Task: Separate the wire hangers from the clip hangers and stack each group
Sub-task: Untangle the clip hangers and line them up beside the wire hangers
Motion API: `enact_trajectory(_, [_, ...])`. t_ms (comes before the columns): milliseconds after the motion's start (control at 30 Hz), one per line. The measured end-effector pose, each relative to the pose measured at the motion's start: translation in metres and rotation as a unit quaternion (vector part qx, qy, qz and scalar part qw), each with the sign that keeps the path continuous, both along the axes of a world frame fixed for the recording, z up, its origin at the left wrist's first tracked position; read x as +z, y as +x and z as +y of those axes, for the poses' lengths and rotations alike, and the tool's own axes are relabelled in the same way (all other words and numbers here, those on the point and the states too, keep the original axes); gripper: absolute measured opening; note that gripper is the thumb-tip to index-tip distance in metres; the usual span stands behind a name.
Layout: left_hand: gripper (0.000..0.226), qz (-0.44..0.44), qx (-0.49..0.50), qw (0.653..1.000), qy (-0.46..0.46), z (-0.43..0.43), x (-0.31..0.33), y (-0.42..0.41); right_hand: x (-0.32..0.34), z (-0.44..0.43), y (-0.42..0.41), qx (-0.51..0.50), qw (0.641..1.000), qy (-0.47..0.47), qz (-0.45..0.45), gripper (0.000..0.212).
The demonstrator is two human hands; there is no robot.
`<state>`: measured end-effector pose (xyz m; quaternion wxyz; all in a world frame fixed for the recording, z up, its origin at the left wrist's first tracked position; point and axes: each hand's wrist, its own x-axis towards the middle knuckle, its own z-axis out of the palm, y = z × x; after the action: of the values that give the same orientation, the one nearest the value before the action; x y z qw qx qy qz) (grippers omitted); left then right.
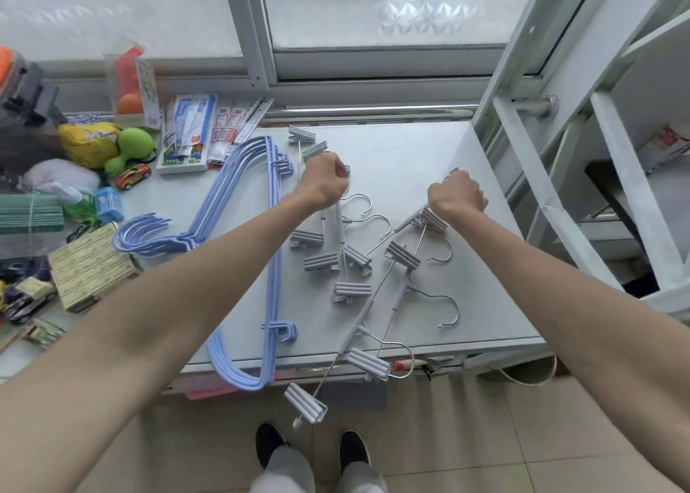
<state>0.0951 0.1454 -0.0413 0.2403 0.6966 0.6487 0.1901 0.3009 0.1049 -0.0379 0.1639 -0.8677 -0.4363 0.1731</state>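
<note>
A stack of blue wire hangers [239, 238] lies on the left half of the grey table [403, 149], its lower end past the front edge. Several grey clip hangers [336, 257] with chrome hooks lie in a loose heap to their right. My left hand [325, 180] is closed over the far end of one clip hanger in the heap. My right hand [457, 197] grips the upper end of a long clip hanger [367, 311] that runs diagonally down, its lowest clip [305, 405] hanging over the table's front edge.
Clutter fills the table's left side: a cardboard box [91, 265], toy car [132, 176], green toy [130, 149], packets [198, 130]. A window frame [261, 44] stands behind; a white metal rack [560, 164] is at the right. My shoes [311, 451] are on the tiled floor.
</note>
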Motion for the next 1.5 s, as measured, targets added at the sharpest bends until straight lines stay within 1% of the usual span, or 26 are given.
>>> enact_trajectory(67, [0.021,0.004,-0.081,0.995,-0.057,-0.01,0.006,0.011,0.002,-0.004,0.006,0.022,0.998,-0.058,0.024,0.044])
enact_trajectory(100, [0.021,0.01,-0.105,0.991,-0.087,-0.014,0.007,0.016,0.003,-0.007,0.007,0.037,0.996,-0.075,0.033,0.046])
enact_trajectory(233, [0.024,0.01,-0.155,0.975,-0.159,-0.026,0.008,0.033,0.005,-0.018,0.001,0.102,0.987,-0.124,0.009,0.067])
enact_trajectory(333, [0.025,0.036,-0.185,0.963,-0.191,-0.033,0.011,0.04,0.004,-0.022,-0.006,0.131,0.978,-0.159,0.023,0.061])
enact_trajectory(400, [0.025,0.057,-0.179,0.964,-0.187,-0.036,0.016,0.042,0.003,-0.023,-0.009,0.127,0.977,-0.169,0.029,0.061])
enact_trajectory(467, [0.027,0.092,-0.165,0.969,-0.158,-0.04,0.024,0.042,0.002,-0.024,-0.012,0.111,0.979,-0.168,0.036,0.058])
enact_trajectory(533, [0.024,0.15,-0.165,0.967,-0.122,-0.051,0.036,0.041,-0.001,-0.023,-0.013,0.092,0.981,-0.166,0.045,0.045])
enact_trajectory(600, [0.02,0.194,-0.185,0.956,-0.121,-0.071,0.049,0.041,-0.006,-0.023,-0.014,0.082,0.982,-0.166,0.046,0.036])
enact_trajectory(633, [0.019,0.209,-0.201,0.949,-0.128,-0.084,0.053,0.04,-0.009,-0.023,-0.015,0.079,0.982,-0.162,0.051,0.036])
enact_trajectory(700, [0.022,0.242,-0.227,0.933,-0.136,-0.113,0.056,0.04,-0.014,-0.023,-0.014,0.079,0.985,-0.143,0.057,0.044])
enact_trajectory(767, [0.017,0.26,-0.239,0.927,-0.127,-0.135,0.05,0.043,-0.017,-0.022,-0.014,0.088,0.987,-0.123,0.057,0.049])
enact_trajectory(800, [0.01,0.261,-0.238,0.928,-0.119,-0.142,0.044,0.046,-0.018,-0.021,-0.014,0.093,0.987,-0.118,0.059,0.048])
enact_trajectory(833, [0.009,0.254,-0.231,0.932,-0.116,-0.146,0.039,0.049,-0.019,-0.02,-0.014,0.095,0.987,-0.115,0.062,0.046])
enact_trajectory(900, [0.02,0.248,-0.217,0.936,-0.119,-0.147,0.031,0.054,-0.019,-0.019,-0.015,0.092,0.986,-0.116,0.079,0.038])
enact_trajectory(967, [0.023,0.246,-0.209,0.939,-0.117,-0.145,0.027,0.057,-0.018,-0.017,-0.014,0.087,0.985,-0.114,0.093,0.027])
enact_trajectory(1033, [0.026,0.241,-0.2,0.943,-0.115,-0.142,0.025,0.058,-0.017,-0.017,-0.011,0.085,0.985,-0.111,0.102,0.02])
enact_trajectory(1067, [0.027,0.241,-0.197,0.943,-0.118,-0.141,0.024,0.058,-0.018,-0.016,-0.009,0.086,0.985,-0.107,0.108,0.021])
enact_trajectory(1167, [0.027,0.23,-0.188,0.947,-0.126,-0.139,0.023,0.059,-0.02,-0.016,-0.002,0.097,0.985,-0.091,0.106,0.034])
enact_trajectory(1267, [0.024,0.202,-0.175,0.952,-0.147,-0.138,0.024,0.062,-0.015,-0.021,0.001,0.097,0.987,-0.081,0.102,0.029])
enact_trajectory(1400, [0.011,0.162,-0.175,0.959,-0.154,-0.133,0.025,0.066,-0.012,-0.021,0.007,0.08,0.991,-0.053,0.097,0.026])
enact_trajectory(1500, [0.025,0.137,-0.176,0.959,-0.175,-0.127,0.021,0.07,-0.013,-0.019,0.014,0.065,0.993,-0.029,0.089,0.029])
